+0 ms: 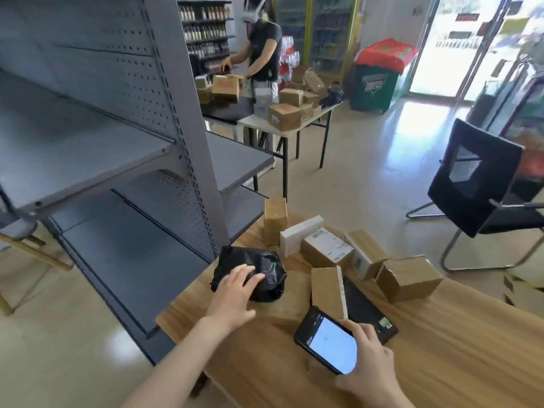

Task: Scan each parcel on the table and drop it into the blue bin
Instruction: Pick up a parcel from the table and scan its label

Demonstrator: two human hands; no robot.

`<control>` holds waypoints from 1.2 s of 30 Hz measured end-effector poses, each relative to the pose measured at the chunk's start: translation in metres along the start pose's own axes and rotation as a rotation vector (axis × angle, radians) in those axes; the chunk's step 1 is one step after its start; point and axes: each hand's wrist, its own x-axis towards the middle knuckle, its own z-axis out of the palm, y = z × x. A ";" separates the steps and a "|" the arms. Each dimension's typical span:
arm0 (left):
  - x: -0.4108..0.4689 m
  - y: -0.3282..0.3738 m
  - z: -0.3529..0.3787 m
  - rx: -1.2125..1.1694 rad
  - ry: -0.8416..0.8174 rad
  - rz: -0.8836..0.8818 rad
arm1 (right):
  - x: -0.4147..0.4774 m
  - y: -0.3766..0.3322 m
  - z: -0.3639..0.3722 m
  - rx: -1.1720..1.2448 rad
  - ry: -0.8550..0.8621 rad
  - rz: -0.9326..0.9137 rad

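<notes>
Black-wrapped parcel [270,260] lies at the 10 o'clock corner of the wooden table [441,348]. The left hand [235,293] rests on it, fingers spread and uncurled. At its 5 o'clock, the right hand [365,357] grips a lit handheld scanner [326,340]. Cardboard boxes [409,278] cluster at 2 o'clock.

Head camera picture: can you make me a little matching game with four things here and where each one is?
Things:
1 black parcel
2 phone
3 white box
4 chair

Places:
A on the floor beside the table
B under the left hand
C among the brown boxes
D in the right hand

Pairs: 1-B, 2-D, 3-C, 4-A.
</notes>
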 end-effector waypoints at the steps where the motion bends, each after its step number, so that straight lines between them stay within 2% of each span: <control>1: 0.019 -0.004 0.000 0.032 -0.030 0.017 | 0.007 -0.004 0.002 0.013 0.009 0.018; 8: 0.112 -0.018 0.014 0.229 -0.360 0.159 | 0.053 -0.025 0.010 0.091 0.077 0.126; 10: 0.123 -0.019 0.023 0.219 -0.381 0.183 | 0.062 -0.029 0.014 0.089 0.078 0.155; 14: 0.130 -0.020 0.030 0.182 -0.300 0.243 | 0.075 -0.032 0.017 0.094 0.063 0.194; 17: 0.127 -0.026 0.028 0.059 -0.116 0.267 | 0.078 -0.033 0.019 0.106 0.057 0.187; 20: 0.129 -0.029 0.015 -0.143 0.086 0.257 | 0.082 -0.035 0.011 0.150 0.086 0.184; 25: 0.123 -0.026 -0.003 -0.518 0.280 0.217 | 0.087 -0.036 -0.006 0.112 0.132 0.171; 27: 0.110 -0.029 0.000 -0.559 0.280 0.202 | 0.087 -0.037 -0.010 0.099 0.143 0.165; 30: 0.086 -0.040 0.013 -0.536 0.184 0.139 | 0.085 -0.036 -0.009 0.088 0.132 0.150; 36: 0.047 -0.068 0.012 -0.519 0.247 0.031 | 0.084 -0.041 0.003 0.093 0.078 0.109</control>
